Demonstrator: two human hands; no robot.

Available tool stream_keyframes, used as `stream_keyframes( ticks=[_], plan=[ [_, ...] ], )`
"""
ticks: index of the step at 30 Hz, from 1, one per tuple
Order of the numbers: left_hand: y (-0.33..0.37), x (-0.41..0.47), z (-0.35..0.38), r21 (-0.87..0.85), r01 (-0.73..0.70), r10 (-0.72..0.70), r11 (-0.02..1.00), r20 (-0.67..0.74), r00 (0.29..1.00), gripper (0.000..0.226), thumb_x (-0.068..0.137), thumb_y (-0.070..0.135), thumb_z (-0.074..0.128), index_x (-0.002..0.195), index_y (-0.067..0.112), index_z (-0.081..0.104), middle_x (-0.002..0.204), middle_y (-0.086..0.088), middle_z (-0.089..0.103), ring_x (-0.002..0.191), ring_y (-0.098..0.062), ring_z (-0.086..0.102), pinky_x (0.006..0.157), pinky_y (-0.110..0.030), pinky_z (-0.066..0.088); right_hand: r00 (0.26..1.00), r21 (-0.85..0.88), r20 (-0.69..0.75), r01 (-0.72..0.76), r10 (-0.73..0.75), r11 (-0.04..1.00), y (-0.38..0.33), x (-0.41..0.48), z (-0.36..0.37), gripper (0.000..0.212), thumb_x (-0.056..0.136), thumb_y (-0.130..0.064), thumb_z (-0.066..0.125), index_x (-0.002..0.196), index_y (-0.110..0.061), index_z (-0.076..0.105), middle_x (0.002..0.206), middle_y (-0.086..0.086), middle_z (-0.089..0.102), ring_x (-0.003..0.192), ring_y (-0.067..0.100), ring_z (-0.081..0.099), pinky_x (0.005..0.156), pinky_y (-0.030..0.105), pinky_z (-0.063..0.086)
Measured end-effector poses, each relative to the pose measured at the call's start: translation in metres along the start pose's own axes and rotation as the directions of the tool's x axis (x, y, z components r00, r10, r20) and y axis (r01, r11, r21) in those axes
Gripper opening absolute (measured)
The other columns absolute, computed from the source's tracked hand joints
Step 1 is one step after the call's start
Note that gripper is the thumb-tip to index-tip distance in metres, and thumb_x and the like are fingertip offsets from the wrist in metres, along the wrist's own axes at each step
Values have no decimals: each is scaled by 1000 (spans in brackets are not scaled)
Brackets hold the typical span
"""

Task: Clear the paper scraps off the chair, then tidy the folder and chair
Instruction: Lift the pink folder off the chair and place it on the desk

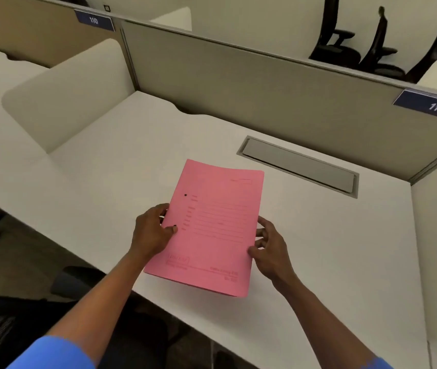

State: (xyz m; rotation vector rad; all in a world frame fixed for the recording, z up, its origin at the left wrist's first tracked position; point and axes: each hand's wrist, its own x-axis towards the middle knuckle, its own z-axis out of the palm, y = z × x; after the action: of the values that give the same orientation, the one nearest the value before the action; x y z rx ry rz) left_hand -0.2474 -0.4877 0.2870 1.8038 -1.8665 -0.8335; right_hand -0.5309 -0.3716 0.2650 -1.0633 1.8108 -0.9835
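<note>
A pink paper folder [212, 225] with printed lines on its cover is over the white desk [332, 249], its near end past the desk's front edge. My left hand [152, 231] grips its left edge, thumb on the cover. On the right edge, my right hand [270, 247] holds it with fingers partly spread. A black chair [76, 282] shows at the lower left, mostly hidden under the desk and behind my left arm. No paper scraps are visible.
A grey cable cover [300, 166] is set into the desk behind the folder. A beige partition [252, 83] with plates marked 110 and 111 closes off the back. Black office chairs [345, 46] stand beyond it. A white side divider [65, 97] stands at the left.
</note>
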Motion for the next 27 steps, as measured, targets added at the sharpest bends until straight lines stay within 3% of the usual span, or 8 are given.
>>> stream_keyframes(
  ticks=[7, 17, 23, 27],
  plan=[
    [13, 106, 16, 15, 49, -48, 999, -47, 998, 62, 86, 11, 85, 144, 12, 63, 133, -10, 74, 110, -31, 74, 104, -48, 58, 996, -13, 88, 22, -20, 1000, -8, 109, 7, 86, 85, -2, 73, 156, -36, 38, 116, -3, 68, 89, 20, 74, 75, 42, 67],
    [22, 231, 41, 43, 102, -98, 994, -89, 991, 60, 86, 9, 84, 143, 12, 64, 132, -10, 74, 109, -32, 73, 101, -44, 57, 989, -34, 139, 50, -45, 998, -25, 239, 18, 94, 81, -3, 76, 157, -41, 34, 112, -17, 63, 85, 8, 71, 74, 37, 67],
    [22, 297, 55, 72, 78, -70, 994, -108, 992, 56, 84, 8, 85, 137, 10, 67, 129, -12, 74, 108, -34, 73, 101, -44, 56, 992, -31, 128, 17, -13, 999, -28, 302, 30, 100, 81, 3, 79, 160, -37, 32, 116, -5, 64, 88, 15, 72, 78, 40, 67],
    [21, 339, 64, 93, 64, -54, 994, -105, 993, 55, 83, 9, 86, 136, 10, 68, 131, -13, 73, 112, -35, 71, 104, -47, 56, 994, -24, 112, 1, 1, 1000, -27, 338, 43, 100, 80, 5, 78, 159, -37, 33, 111, -7, 66, 97, 17, 73, 86, 47, 66]
  ],
)
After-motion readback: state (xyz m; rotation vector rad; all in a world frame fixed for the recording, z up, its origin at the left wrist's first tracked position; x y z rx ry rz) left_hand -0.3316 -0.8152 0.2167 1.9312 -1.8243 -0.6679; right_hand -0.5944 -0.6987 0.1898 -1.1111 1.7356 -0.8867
